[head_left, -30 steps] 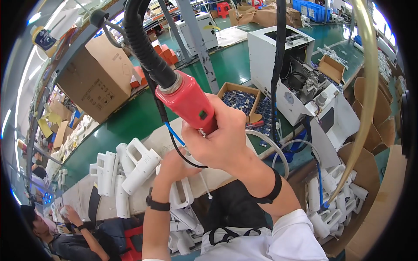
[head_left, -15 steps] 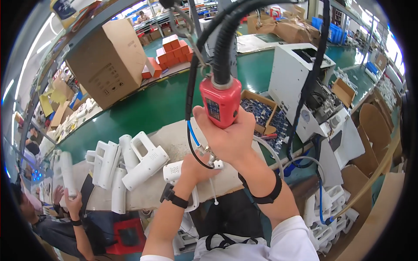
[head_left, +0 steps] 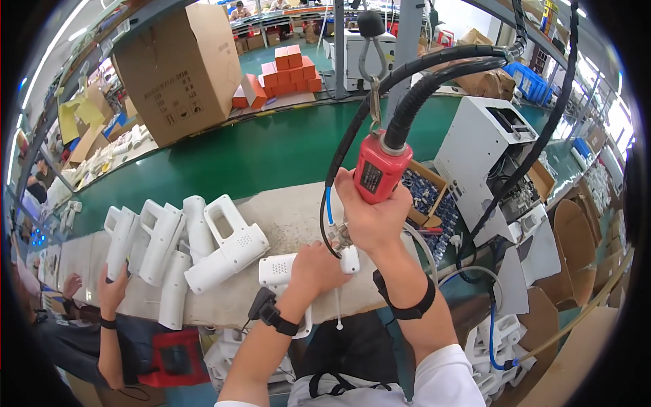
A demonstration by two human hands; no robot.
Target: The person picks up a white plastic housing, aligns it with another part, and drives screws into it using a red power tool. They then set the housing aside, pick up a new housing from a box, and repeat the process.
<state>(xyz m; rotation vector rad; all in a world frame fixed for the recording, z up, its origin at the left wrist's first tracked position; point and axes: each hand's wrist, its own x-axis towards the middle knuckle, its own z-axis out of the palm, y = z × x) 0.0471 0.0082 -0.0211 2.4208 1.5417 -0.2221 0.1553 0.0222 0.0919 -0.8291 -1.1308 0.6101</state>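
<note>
My right hand (head_left: pixel 376 220) is wrapped round a red electric screwdriver (head_left: pixel 388 165), held upright above the mat. From its top run a metal hook and a black ribbed hose. The metal lower end of the screwdriver meets the far side of a white plastic housing (head_left: pixel 276 269); the exact contact point is hidden. My left hand (head_left: pixel 317 270) closes over this housing and presses it on the beige mat (head_left: pixel 285 217). Further left, several white housings with loop handles (head_left: pixel 234 247) lie side by side. A co-worker's hand (head_left: pixel 112 292) touches the leftmost white housing (head_left: pixel 121 237).
A parts box (head_left: pixel 434 220) holds small blue and silver pieces, right of the screwdriver. Beyond it stands a white machine (head_left: pixel 468 146). Cables and a blue air hose (head_left: pixel 493 332) hang around my right arm. A big carton (head_left: pixel 173 81) and orange boxes (head_left: pixel 288 74) stand beyond the green belt (head_left: pixel 237 163).
My view has tilted, shifting the scene. The co-worker has brought a white housing from the left onto the bench beside the others. My hands keep hold of the screwdriver and the housing.
</note>
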